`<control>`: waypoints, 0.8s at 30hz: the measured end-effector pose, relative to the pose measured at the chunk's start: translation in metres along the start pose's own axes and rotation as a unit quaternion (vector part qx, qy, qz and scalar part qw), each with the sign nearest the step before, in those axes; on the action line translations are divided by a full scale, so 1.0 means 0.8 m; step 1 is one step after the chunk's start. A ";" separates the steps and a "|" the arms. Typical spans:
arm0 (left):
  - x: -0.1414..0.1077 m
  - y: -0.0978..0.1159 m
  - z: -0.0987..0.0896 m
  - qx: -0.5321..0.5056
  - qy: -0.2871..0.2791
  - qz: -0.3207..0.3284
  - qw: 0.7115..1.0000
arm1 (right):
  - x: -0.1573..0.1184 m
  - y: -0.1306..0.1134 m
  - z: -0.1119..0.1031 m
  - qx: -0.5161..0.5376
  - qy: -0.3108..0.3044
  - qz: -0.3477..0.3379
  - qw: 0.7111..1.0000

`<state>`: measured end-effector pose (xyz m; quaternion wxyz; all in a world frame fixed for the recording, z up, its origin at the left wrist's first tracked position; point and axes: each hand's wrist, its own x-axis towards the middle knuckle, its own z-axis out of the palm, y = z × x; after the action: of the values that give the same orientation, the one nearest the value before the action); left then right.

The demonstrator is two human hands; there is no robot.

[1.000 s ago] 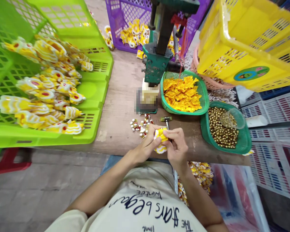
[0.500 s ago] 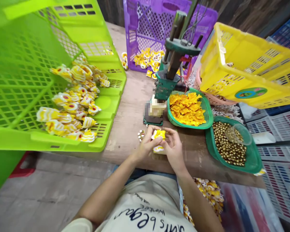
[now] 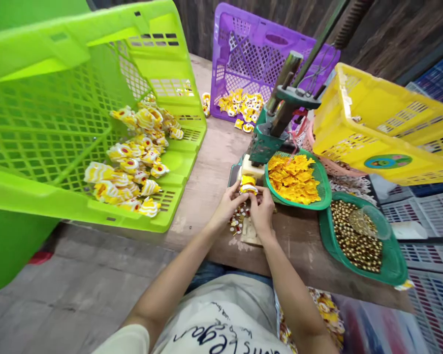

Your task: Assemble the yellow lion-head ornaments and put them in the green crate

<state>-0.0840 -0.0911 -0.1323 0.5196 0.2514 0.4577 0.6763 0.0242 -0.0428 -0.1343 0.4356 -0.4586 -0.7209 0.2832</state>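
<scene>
Two hands, left hand (image 3: 229,205) and right hand (image 3: 262,211), fingers curled, pinching my yellow-and-white piece (image 3: 248,185) near the green press (image 3: 268,140)

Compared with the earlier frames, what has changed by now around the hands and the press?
The left hand and right hand have carried the yellow-and-white piece forward, away from the body, up to the pale block under the press. Nothing visibly let go; both hands held it before too. The lime crate, purple crate and bead basket stayed put; only the camera's view shifted.
</scene>
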 end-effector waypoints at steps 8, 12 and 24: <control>0.032 0.001 -0.024 0.324 0.042 0.170 0.930 | 0.030 -0.006 0.011 -0.098 0.023 -0.054 0.993; 0.035 0.010 -0.026 0.441 0.039 0.172 0.880 | 0.031 -0.008 0.006 -0.115 0.017 -0.052 0.992; 0.059 0.039 -0.061 0.547 0.057 0.113 0.828 | 0.050 -0.007 -0.052 -0.100 0.080 -0.094 0.987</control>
<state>-0.1546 -0.0657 -0.1333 0.1902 0.5054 0.7497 0.3826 0.0510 -0.0087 -0.0963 0.4682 -0.4512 -0.7485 0.1302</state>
